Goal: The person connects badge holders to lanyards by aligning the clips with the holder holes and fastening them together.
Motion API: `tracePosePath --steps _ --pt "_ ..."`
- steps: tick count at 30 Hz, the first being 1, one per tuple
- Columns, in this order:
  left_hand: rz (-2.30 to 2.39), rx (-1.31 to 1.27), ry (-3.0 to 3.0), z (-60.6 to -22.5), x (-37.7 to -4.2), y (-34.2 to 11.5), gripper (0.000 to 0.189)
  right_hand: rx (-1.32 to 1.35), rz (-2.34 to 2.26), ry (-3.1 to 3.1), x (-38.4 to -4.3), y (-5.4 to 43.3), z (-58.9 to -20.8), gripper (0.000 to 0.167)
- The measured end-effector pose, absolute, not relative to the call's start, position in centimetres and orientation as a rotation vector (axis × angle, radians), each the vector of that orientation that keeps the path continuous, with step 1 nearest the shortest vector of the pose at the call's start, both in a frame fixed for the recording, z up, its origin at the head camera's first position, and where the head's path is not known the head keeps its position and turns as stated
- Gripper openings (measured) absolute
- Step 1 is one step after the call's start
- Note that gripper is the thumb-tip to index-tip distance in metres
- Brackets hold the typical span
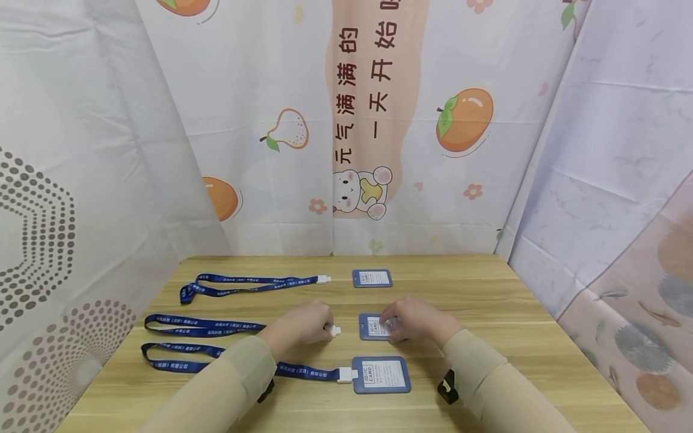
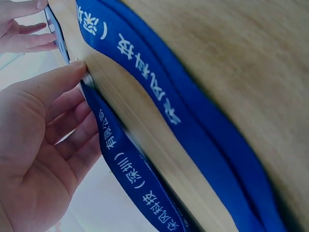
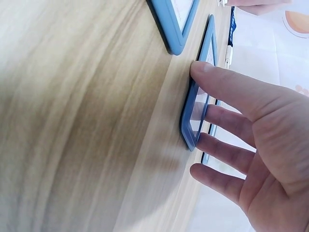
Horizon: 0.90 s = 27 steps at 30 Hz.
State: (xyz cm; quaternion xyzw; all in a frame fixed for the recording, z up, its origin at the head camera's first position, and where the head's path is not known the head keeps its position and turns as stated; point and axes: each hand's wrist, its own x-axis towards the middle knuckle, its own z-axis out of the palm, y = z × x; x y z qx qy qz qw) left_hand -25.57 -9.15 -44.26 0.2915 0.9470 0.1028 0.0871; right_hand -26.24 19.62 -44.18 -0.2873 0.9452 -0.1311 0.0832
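My left hand (image 1: 305,322) pinches the white clip (image 1: 336,331) at the end of the middle blue lanyard (image 1: 200,326). In the left wrist view the thumb and fingers meet at the strap's end, and the printed strap (image 2: 120,159) trails away from them. My right hand (image 1: 417,319) grips the middle blue card holder (image 1: 370,335), its thumb on one long edge and fingertips at the other. The right wrist view shows this card holder (image 3: 187,123) tilted up beside the wood. A short gap separates clip and card holder.
Nearer me, another lanyard (image 1: 308,371) has its white clip (image 1: 344,375) joined to a card holder (image 1: 382,391). At the back lie a third lanyard (image 1: 260,280) and, apart from it, a third card holder (image 1: 372,285). A printed curtain (image 1: 271,180) stands behind the wooden table (image 1: 460,276).
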Motion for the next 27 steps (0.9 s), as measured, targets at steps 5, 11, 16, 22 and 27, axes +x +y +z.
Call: tracePosePath --steps 5,11,16,22,27 --pt "0.321 0.849 2.821 -44.06 -25.52 -9.03 0.005 -0.828 -0.41 2.817 -26.13 19.58 -44.05 0.037" --pt "0.331 0.839 2.822 -44.01 -25.59 -8.99 0.004 -0.82 -0.415 2.819 -26.06 19.58 -44.03 0.038" --pt "0.327 0.854 2.822 -44.1 -25.6 -9.04 0.006 -0.825 -0.417 2.818 -26.04 19.66 -44.03 0.037" --pt "0.329 0.868 2.818 -44.1 -25.54 -9.01 0.006 -0.822 -0.397 2.824 -26.16 19.73 -44.16 0.036" --pt "0.336 0.863 2.815 -44.26 -25.64 -8.94 0.005 -0.814 -0.392 2.819 -26.14 19.72 -44.17 0.036"
